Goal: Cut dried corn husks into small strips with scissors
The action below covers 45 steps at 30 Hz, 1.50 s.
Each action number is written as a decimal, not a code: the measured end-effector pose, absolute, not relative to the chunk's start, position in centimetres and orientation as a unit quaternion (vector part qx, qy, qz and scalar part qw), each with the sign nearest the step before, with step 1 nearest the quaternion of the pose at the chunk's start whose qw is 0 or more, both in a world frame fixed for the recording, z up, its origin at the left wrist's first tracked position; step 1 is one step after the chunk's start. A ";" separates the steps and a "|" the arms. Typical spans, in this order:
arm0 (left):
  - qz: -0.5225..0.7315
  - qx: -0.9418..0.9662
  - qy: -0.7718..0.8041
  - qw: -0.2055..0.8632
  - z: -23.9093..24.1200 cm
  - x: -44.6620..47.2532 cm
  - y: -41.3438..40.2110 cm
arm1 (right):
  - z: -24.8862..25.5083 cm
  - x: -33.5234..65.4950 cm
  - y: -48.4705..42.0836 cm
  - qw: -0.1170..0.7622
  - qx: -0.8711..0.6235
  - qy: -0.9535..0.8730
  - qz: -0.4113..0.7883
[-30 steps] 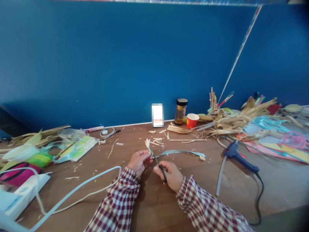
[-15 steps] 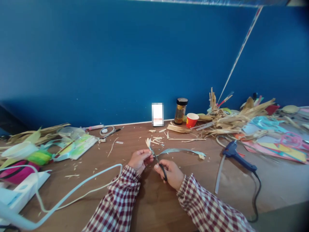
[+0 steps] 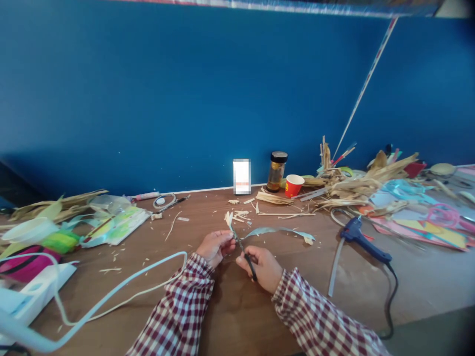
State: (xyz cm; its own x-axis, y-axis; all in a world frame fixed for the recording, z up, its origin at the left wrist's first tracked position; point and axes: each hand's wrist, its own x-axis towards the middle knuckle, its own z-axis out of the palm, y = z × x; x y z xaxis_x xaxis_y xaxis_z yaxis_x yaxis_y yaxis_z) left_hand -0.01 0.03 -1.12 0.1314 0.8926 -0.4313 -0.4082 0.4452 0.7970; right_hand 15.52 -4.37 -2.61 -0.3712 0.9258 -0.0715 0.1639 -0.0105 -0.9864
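My left hand [image 3: 216,246] pinches a small pale flower-like piece [image 3: 228,219], which looks made of dried husk, upright above the fingertips. My right hand [image 3: 261,267] is closed around the black handles of a pair of scissors [image 3: 250,264]. The blades point up and to the left and reach the pale piece just beside my left fingertips. Behind my hands a thin blue-grey strip [image 3: 276,230] lies curved on the table, with a small pale bit at its right end. Pale husk scraps [image 3: 241,216] lie just beyond the scissors' tips.
A blue glue gun [image 3: 365,240] with a cord lies to the right. At the back stand a dark-lidded jar [image 3: 276,173] and a red paper cup [image 3: 294,186]. Dried husks [image 3: 356,185] and coloured paper [image 3: 426,232] heap at right. A white cable [image 3: 122,291] loops at left.
The scissors' handles have come closer together in my right hand. My left hand keeps its pinch on the pale piece, and the view has shifted slightly.
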 end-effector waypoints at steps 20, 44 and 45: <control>0.471 0.279 0.456 0.702 -1.6 0.4 0.1 | -2.1 15.8 -4.9 0.358 -0.429 -0.590 0.583; 0.468 0.295 0.430 0.713 -1.7 0.4 -0.1 | -1.9 16.5 -5.5 0.348 -0.445 -0.600 0.567; 0.469 0.294 0.430 0.714 -1.8 0.4 -0.1 | -1.9 16.5 -5.5 0.341 -0.443 -0.594 0.579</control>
State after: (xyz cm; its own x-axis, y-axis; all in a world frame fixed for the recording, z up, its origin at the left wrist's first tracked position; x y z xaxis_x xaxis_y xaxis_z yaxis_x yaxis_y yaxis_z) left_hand 0.40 -0.06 -1.79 0.1916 0.9217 -0.3373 -0.4160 0.3875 0.8226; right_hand 16.48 -5.50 -1.87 -0.3760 0.9204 -0.1073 0.1316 -0.0616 -0.9894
